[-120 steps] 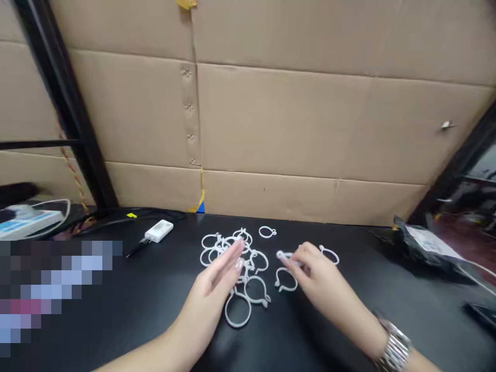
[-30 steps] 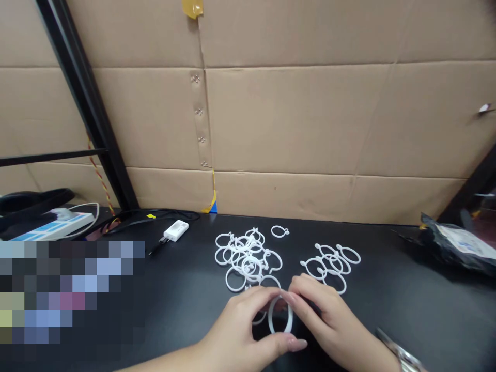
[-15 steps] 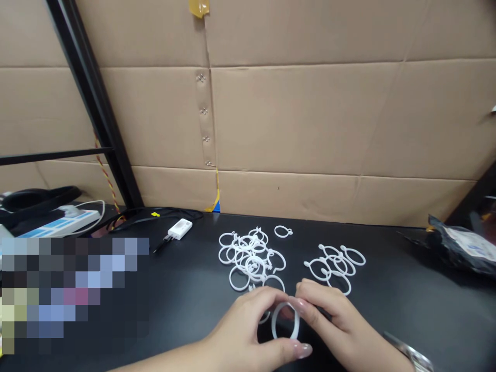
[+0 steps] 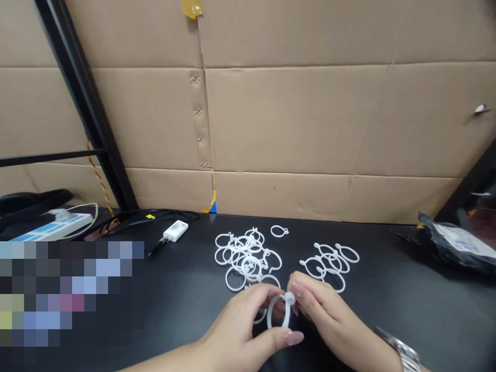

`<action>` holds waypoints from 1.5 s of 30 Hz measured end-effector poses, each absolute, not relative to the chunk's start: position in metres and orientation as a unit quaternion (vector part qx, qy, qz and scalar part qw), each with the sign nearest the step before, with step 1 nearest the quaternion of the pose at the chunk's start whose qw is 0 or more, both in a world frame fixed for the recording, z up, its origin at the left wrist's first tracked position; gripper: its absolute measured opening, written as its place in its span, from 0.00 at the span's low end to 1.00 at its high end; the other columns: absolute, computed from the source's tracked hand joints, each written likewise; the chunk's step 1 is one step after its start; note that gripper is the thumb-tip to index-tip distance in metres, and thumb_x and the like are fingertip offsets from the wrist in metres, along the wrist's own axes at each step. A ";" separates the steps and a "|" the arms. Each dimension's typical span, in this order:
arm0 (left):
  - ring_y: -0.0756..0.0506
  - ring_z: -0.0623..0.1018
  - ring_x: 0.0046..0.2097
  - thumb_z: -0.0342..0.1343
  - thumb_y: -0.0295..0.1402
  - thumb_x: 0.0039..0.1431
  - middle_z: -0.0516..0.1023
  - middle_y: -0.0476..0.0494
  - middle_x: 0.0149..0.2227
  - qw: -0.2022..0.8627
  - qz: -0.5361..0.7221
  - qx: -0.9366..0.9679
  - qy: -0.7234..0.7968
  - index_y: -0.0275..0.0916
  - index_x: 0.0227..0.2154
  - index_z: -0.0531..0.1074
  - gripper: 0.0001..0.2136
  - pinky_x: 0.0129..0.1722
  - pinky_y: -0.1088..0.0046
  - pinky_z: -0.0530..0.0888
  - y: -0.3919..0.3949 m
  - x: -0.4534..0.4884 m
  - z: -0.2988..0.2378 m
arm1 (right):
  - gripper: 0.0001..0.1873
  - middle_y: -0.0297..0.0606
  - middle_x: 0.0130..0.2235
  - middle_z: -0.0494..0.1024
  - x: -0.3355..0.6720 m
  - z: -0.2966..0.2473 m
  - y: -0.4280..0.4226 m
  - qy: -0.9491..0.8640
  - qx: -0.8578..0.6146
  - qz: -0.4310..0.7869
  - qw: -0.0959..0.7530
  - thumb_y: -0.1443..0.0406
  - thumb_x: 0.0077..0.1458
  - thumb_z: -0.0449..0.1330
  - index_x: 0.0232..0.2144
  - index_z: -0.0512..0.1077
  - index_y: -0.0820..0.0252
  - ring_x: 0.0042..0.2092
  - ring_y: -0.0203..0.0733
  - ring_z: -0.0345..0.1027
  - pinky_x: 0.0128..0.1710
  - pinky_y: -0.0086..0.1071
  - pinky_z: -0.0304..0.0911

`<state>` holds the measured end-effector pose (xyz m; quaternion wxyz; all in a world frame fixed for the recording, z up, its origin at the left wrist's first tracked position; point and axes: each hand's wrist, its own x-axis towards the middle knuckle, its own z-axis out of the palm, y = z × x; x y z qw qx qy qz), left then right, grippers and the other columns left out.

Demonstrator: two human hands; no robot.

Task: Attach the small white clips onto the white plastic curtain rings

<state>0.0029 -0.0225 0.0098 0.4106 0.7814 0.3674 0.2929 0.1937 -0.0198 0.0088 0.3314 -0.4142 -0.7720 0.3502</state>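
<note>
My left hand [image 4: 253, 325] holds a white plastic curtain ring [image 4: 270, 314] upright between thumb and fingers, low in the view. At the ring's upper right is a small round knob. My right hand [image 4: 321, 305] is closed, its fingertips pressed together against that knob; what lies inside them is partly hidden. Beyond the left hand is a tangled pile of similar white rings [image 4: 235, 288]. A smaller group of rings [image 4: 349, 260] with round knobs lies past the right hand. One single ring [image 4: 272, 235] sits apart at the back. Another ring shows partly behind my left hand.
The black table [image 4: 182, 299] ends at a cardboard wall [image 4: 310, 119]. A white adapter [image 4: 175, 231] with a black plug lies left of the pile. A power strip [image 4: 73, 225] is at the far left, near a black metal frame. A black plastic package [image 4: 453, 248] lies on the right.
My right fingertips have shifted off the ring's front, so its knob now shows. The ring has turned slightly in my left hand. The whole view has shifted a little.
</note>
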 end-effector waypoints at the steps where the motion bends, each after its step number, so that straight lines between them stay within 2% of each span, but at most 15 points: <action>1: 0.44 0.75 0.40 0.60 0.38 0.54 0.77 0.44 0.39 0.401 0.289 0.789 0.365 0.38 0.43 0.70 0.15 0.42 0.69 0.70 -0.022 0.003 0.008 | 0.21 0.29 0.26 0.62 0.194 0.008 -0.020 -0.777 -0.419 0.336 0.330 0.54 0.66 0.42 0.25 0.60 0.56 0.28 0.35 0.56 0.29 0.28 0.55; 9: 0.46 0.75 0.38 0.59 0.37 0.55 0.76 0.46 0.38 0.361 0.294 0.819 0.335 0.38 0.44 0.68 0.15 0.40 0.71 0.70 -0.022 0.001 0.002 | 0.20 0.27 0.24 0.63 0.195 0.006 -0.021 -0.820 -0.412 0.256 0.304 0.56 0.66 0.43 0.23 0.58 0.56 0.27 0.34 0.56 0.29 0.29 0.53; 16: 0.48 0.73 0.35 0.58 0.35 0.55 0.74 0.46 0.34 0.366 0.295 0.829 0.304 0.36 0.42 0.69 0.13 0.37 0.73 0.70 -0.018 0.001 -0.002 | 0.19 0.26 0.24 0.65 0.195 0.006 -0.023 -0.836 -0.382 0.257 0.299 0.60 0.66 0.45 0.23 0.61 0.57 0.27 0.32 0.58 0.30 0.28 0.55; 23: 0.49 0.70 0.31 0.56 0.38 0.56 0.72 0.47 0.31 0.397 0.283 0.824 0.290 0.35 0.38 0.69 0.12 0.33 0.75 0.69 -0.020 0.002 -0.005 | 0.18 0.26 0.24 0.66 0.193 0.007 -0.028 -0.827 -0.368 0.278 0.322 0.61 0.66 0.45 0.24 0.63 0.57 0.26 0.32 0.59 0.29 0.26 0.56; 29: 0.50 0.71 0.31 0.57 0.37 0.57 0.72 0.49 0.30 0.368 0.283 0.837 0.289 0.37 0.37 0.68 0.10 0.33 0.76 0.70 -0.021 0.002 -0.003 | 0.20 0.27 0.23 0.65 0.192 0.009 -0.026 -0.829 -0.388 0.278 0.292 0.59 0.66 0.43 0.23 0.60 0.57 0.26 0.33 0.59 0.28 0.27 0.56; 32: 0.47 0.74 0.35 0.59 0.34 0.55 0.74 0.46 0.34 0.291 0.304 0.854 0.305 0.38 0.41 0.68 0.12 0.37 0.72 0.72 -0.021 0.001 -0.003 | 0.20 0.28 0.25 0.65 0.195 0.011 -0.024 -0.865 -0.371 0.199 0.272 0.58 0.67 0.42 0.24 0.60 0.57 0.27 0.34 0.58 0.30 0.29 0.56; 35: 0.45 0.75 0.44 0.61 0.28 0.53 0.74 0.41 0.44 0.203 0.350 0.869 0.286 0.38 0.48 0.64 0.19 0.46 0.70 0.72 -0.020 0.000 -0.008 | 0.19 0.30 0.26 0.67 0.199 0.011 -0.022 -0.907 -0.325 0.087 0.252 0.57 0.66 0.42 0.26 0.62 0.57 0.27 0.36 0.57 0.31 0.31 0.55; 38: 0.45 0.72 0.53 0.60 0.24 0.54 0.71 0.41 0.52 0.142 0.375 0.879 0.258 0.41 0.54 0.58 0.26 0.54 0.72 0.68 -0.019 0.000 -0.014 | 0.22 0.32 0.24 0.66 0.200 0.010 -0.021 -0.924 -0.277 -0.032 0.260 0.59 0.67 0.40 0.23 0.62 0.59 0.25 0.36 0.53 0.30 0.33 0.54; 41: 0.46 0.72 0.53 0.60 0.24 0.54 0.72 0.41 0.52 0.125 0.380 0.882 0.251 0.42 0.55 0.57 0.27 0.54 0.74 0.69 -0.019 0.000 -0.017 | 0.22 0.33 0.22 0.65 0.198 0.011 -0.022 -0.924 -0.239 -0.122 0.271 0.66 0.66 0.42 0.20 0.63 0.60 0.24 0.36 0.51 0.27 0.33 0.51; 45: 0.46 0.74 0.51 0.58 0.24 0.55 0.73 0.40 0.50 0.138 0.374 0.886 0.237 0.41 0.54 0.59 0.25 0.51 0.73 0.71 -0.020 0.002 -0.017 | 0.21 0.32 0.19 0.64 0.195 0.014 -0.029 -0.918 -0.222 -0.176 0.276 0.70 0.62 0.46 0.17 0.63 0.60 0.23 0.36 0.49 0.25 0.34 0.49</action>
